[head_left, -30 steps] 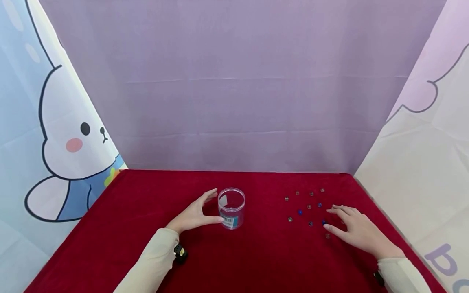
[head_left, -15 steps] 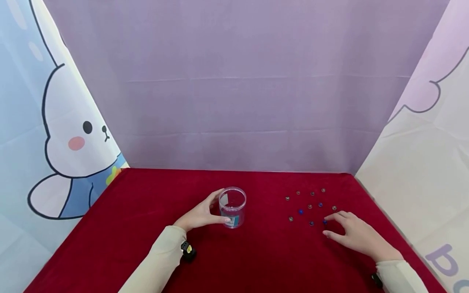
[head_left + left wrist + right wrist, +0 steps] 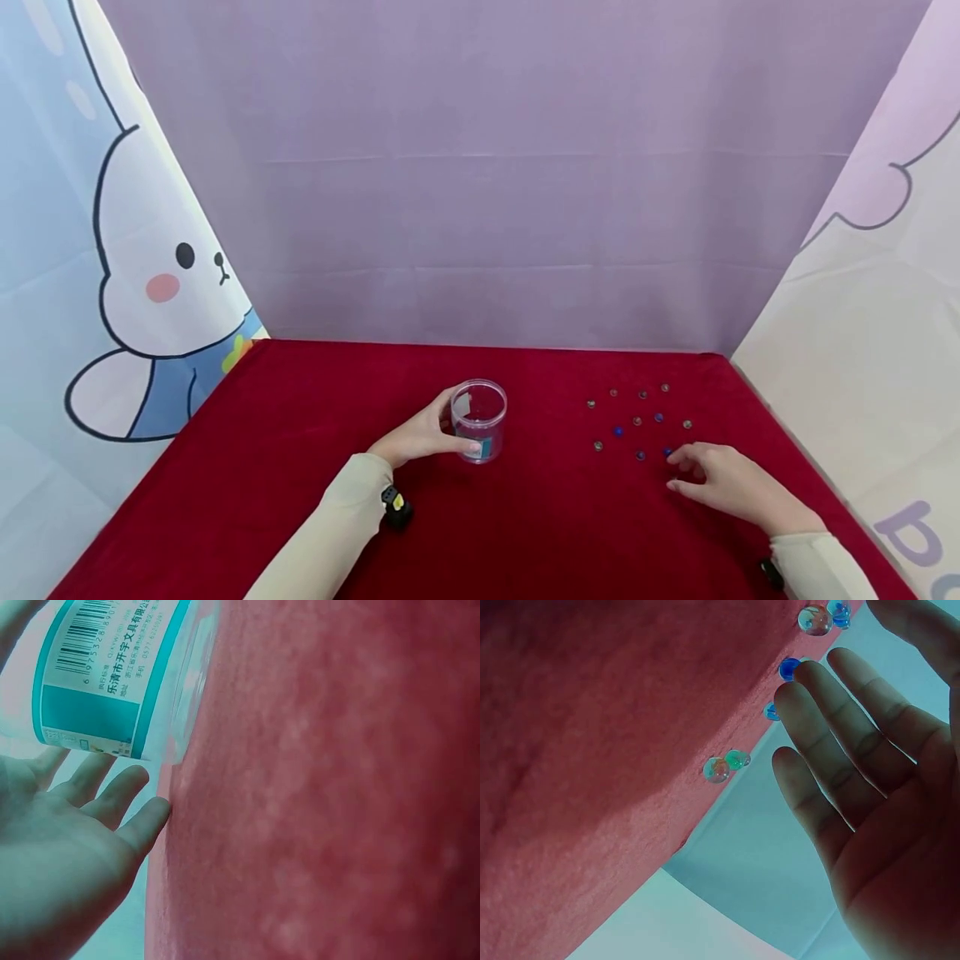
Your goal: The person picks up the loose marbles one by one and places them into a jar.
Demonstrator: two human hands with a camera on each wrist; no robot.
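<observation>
A clear plastic jar without a lid stands upright on the red cloth. My left hand holds it from the left, thumb across the front label and fingers behind the wall. In the left wrist view the jar's label shows a barcode and a teal band. To the right lie several small glass marbles, among them a blue marble and a clear swirled marble. My right hand hovers low beside another blue marble, its fingers loosely extended. What lies under that hand is hidden.
Red cloth covers the table. A lilac curtain rises behind it, and printed panels flank both sides. The marbles lie scattered between the jar and the right edge.
My left hand has closed in around the jar, thumb now on its label. The right hand has come slightly lower and its fingers have drawn in, covering marbles seen before.
</observation>
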